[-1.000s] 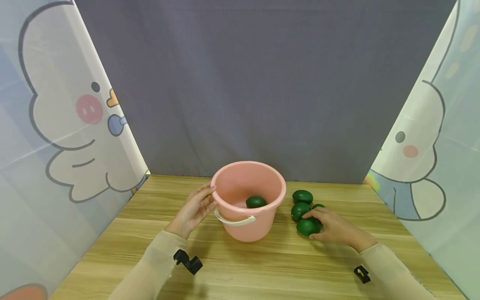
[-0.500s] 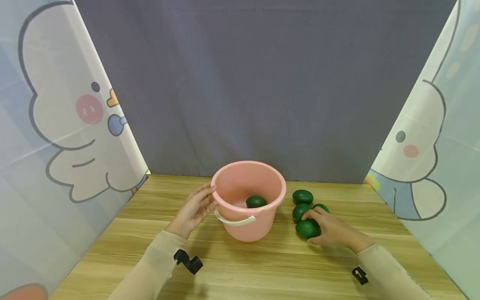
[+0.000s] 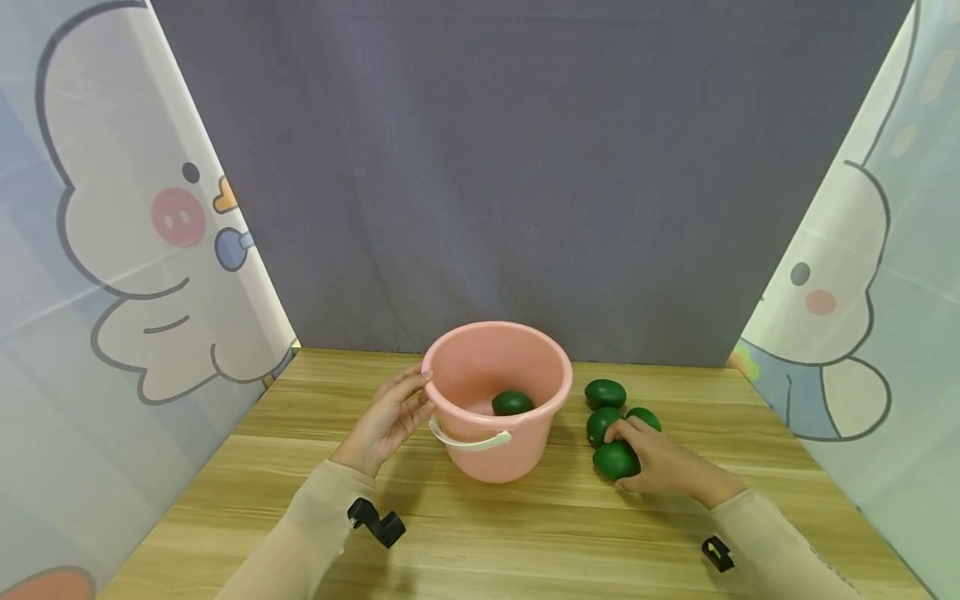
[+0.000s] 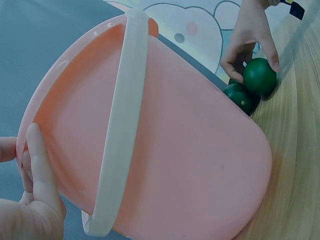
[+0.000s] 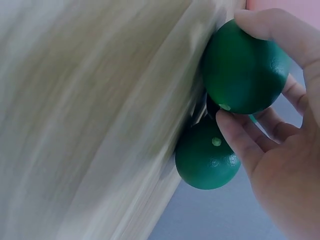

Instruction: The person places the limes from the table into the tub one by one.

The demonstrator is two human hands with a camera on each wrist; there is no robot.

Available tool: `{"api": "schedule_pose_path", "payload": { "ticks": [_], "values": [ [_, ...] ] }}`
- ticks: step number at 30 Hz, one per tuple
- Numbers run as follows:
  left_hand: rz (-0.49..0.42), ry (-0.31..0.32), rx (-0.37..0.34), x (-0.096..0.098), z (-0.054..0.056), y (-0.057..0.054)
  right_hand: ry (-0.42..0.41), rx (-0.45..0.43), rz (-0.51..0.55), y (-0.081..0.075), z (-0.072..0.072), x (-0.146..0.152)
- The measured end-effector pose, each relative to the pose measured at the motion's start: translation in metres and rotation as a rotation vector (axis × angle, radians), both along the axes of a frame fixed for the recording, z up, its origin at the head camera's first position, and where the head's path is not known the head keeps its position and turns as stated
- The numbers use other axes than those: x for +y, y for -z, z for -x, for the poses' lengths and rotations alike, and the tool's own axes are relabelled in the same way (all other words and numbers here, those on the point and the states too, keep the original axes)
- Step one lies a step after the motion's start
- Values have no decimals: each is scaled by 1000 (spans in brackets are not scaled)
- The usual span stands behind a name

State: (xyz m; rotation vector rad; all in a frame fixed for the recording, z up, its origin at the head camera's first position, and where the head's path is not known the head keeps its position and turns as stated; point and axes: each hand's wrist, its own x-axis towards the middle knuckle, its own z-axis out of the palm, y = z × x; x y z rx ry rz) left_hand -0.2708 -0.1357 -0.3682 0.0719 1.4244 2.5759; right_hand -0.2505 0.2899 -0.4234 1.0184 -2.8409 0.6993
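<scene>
A pink bucket (image 3: 498, 462) with a white handle (image 3: 480, 443) stands mid-table, and one dark green avocado (image 3: 512, 404) lies inside it. My left hand (image 3: 386, 423) holds the bucket's rim from the left, with fingers on both sides of the rim in the left wrist view. To the right of the bucket, my right hand (image 3: 663, 461) pinches the nearest avocado (image 5: 245, 65) between thumb and fingers. Close behind it are a second avocado (image 3: 602, 423), a third avocado (image 3: 645, 417) and, farther back, another avocado (image 3: 605, 392).
The wooden table (image 3: 480, 542) ends at a grey curtain (image 3: 495, 183) behind the bucket. Cartoon-printed sheets (image 3: 127, 217) hang along both sides. Each sleeve carries a small black mount (image 3: 377, 523).
My right hand has shifted slightly left and toward me, closing around the near avocado, which moved a little. More of the right-hand avocado behind shows. My left hand and the bucket stayed still.
</scene>
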Motion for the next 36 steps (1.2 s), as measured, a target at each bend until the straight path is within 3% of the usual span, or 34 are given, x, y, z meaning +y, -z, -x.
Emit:
{"api": "schedule_pose_path", "payload": {
  "ticks": [12,36],
  "values": [
    [-4,7,11,0,-1,0,14,3,-7,6,-1,2],
    [0,18,18,-2,-1,1,32,41,-6,-4,-2,3]
  ]
}}
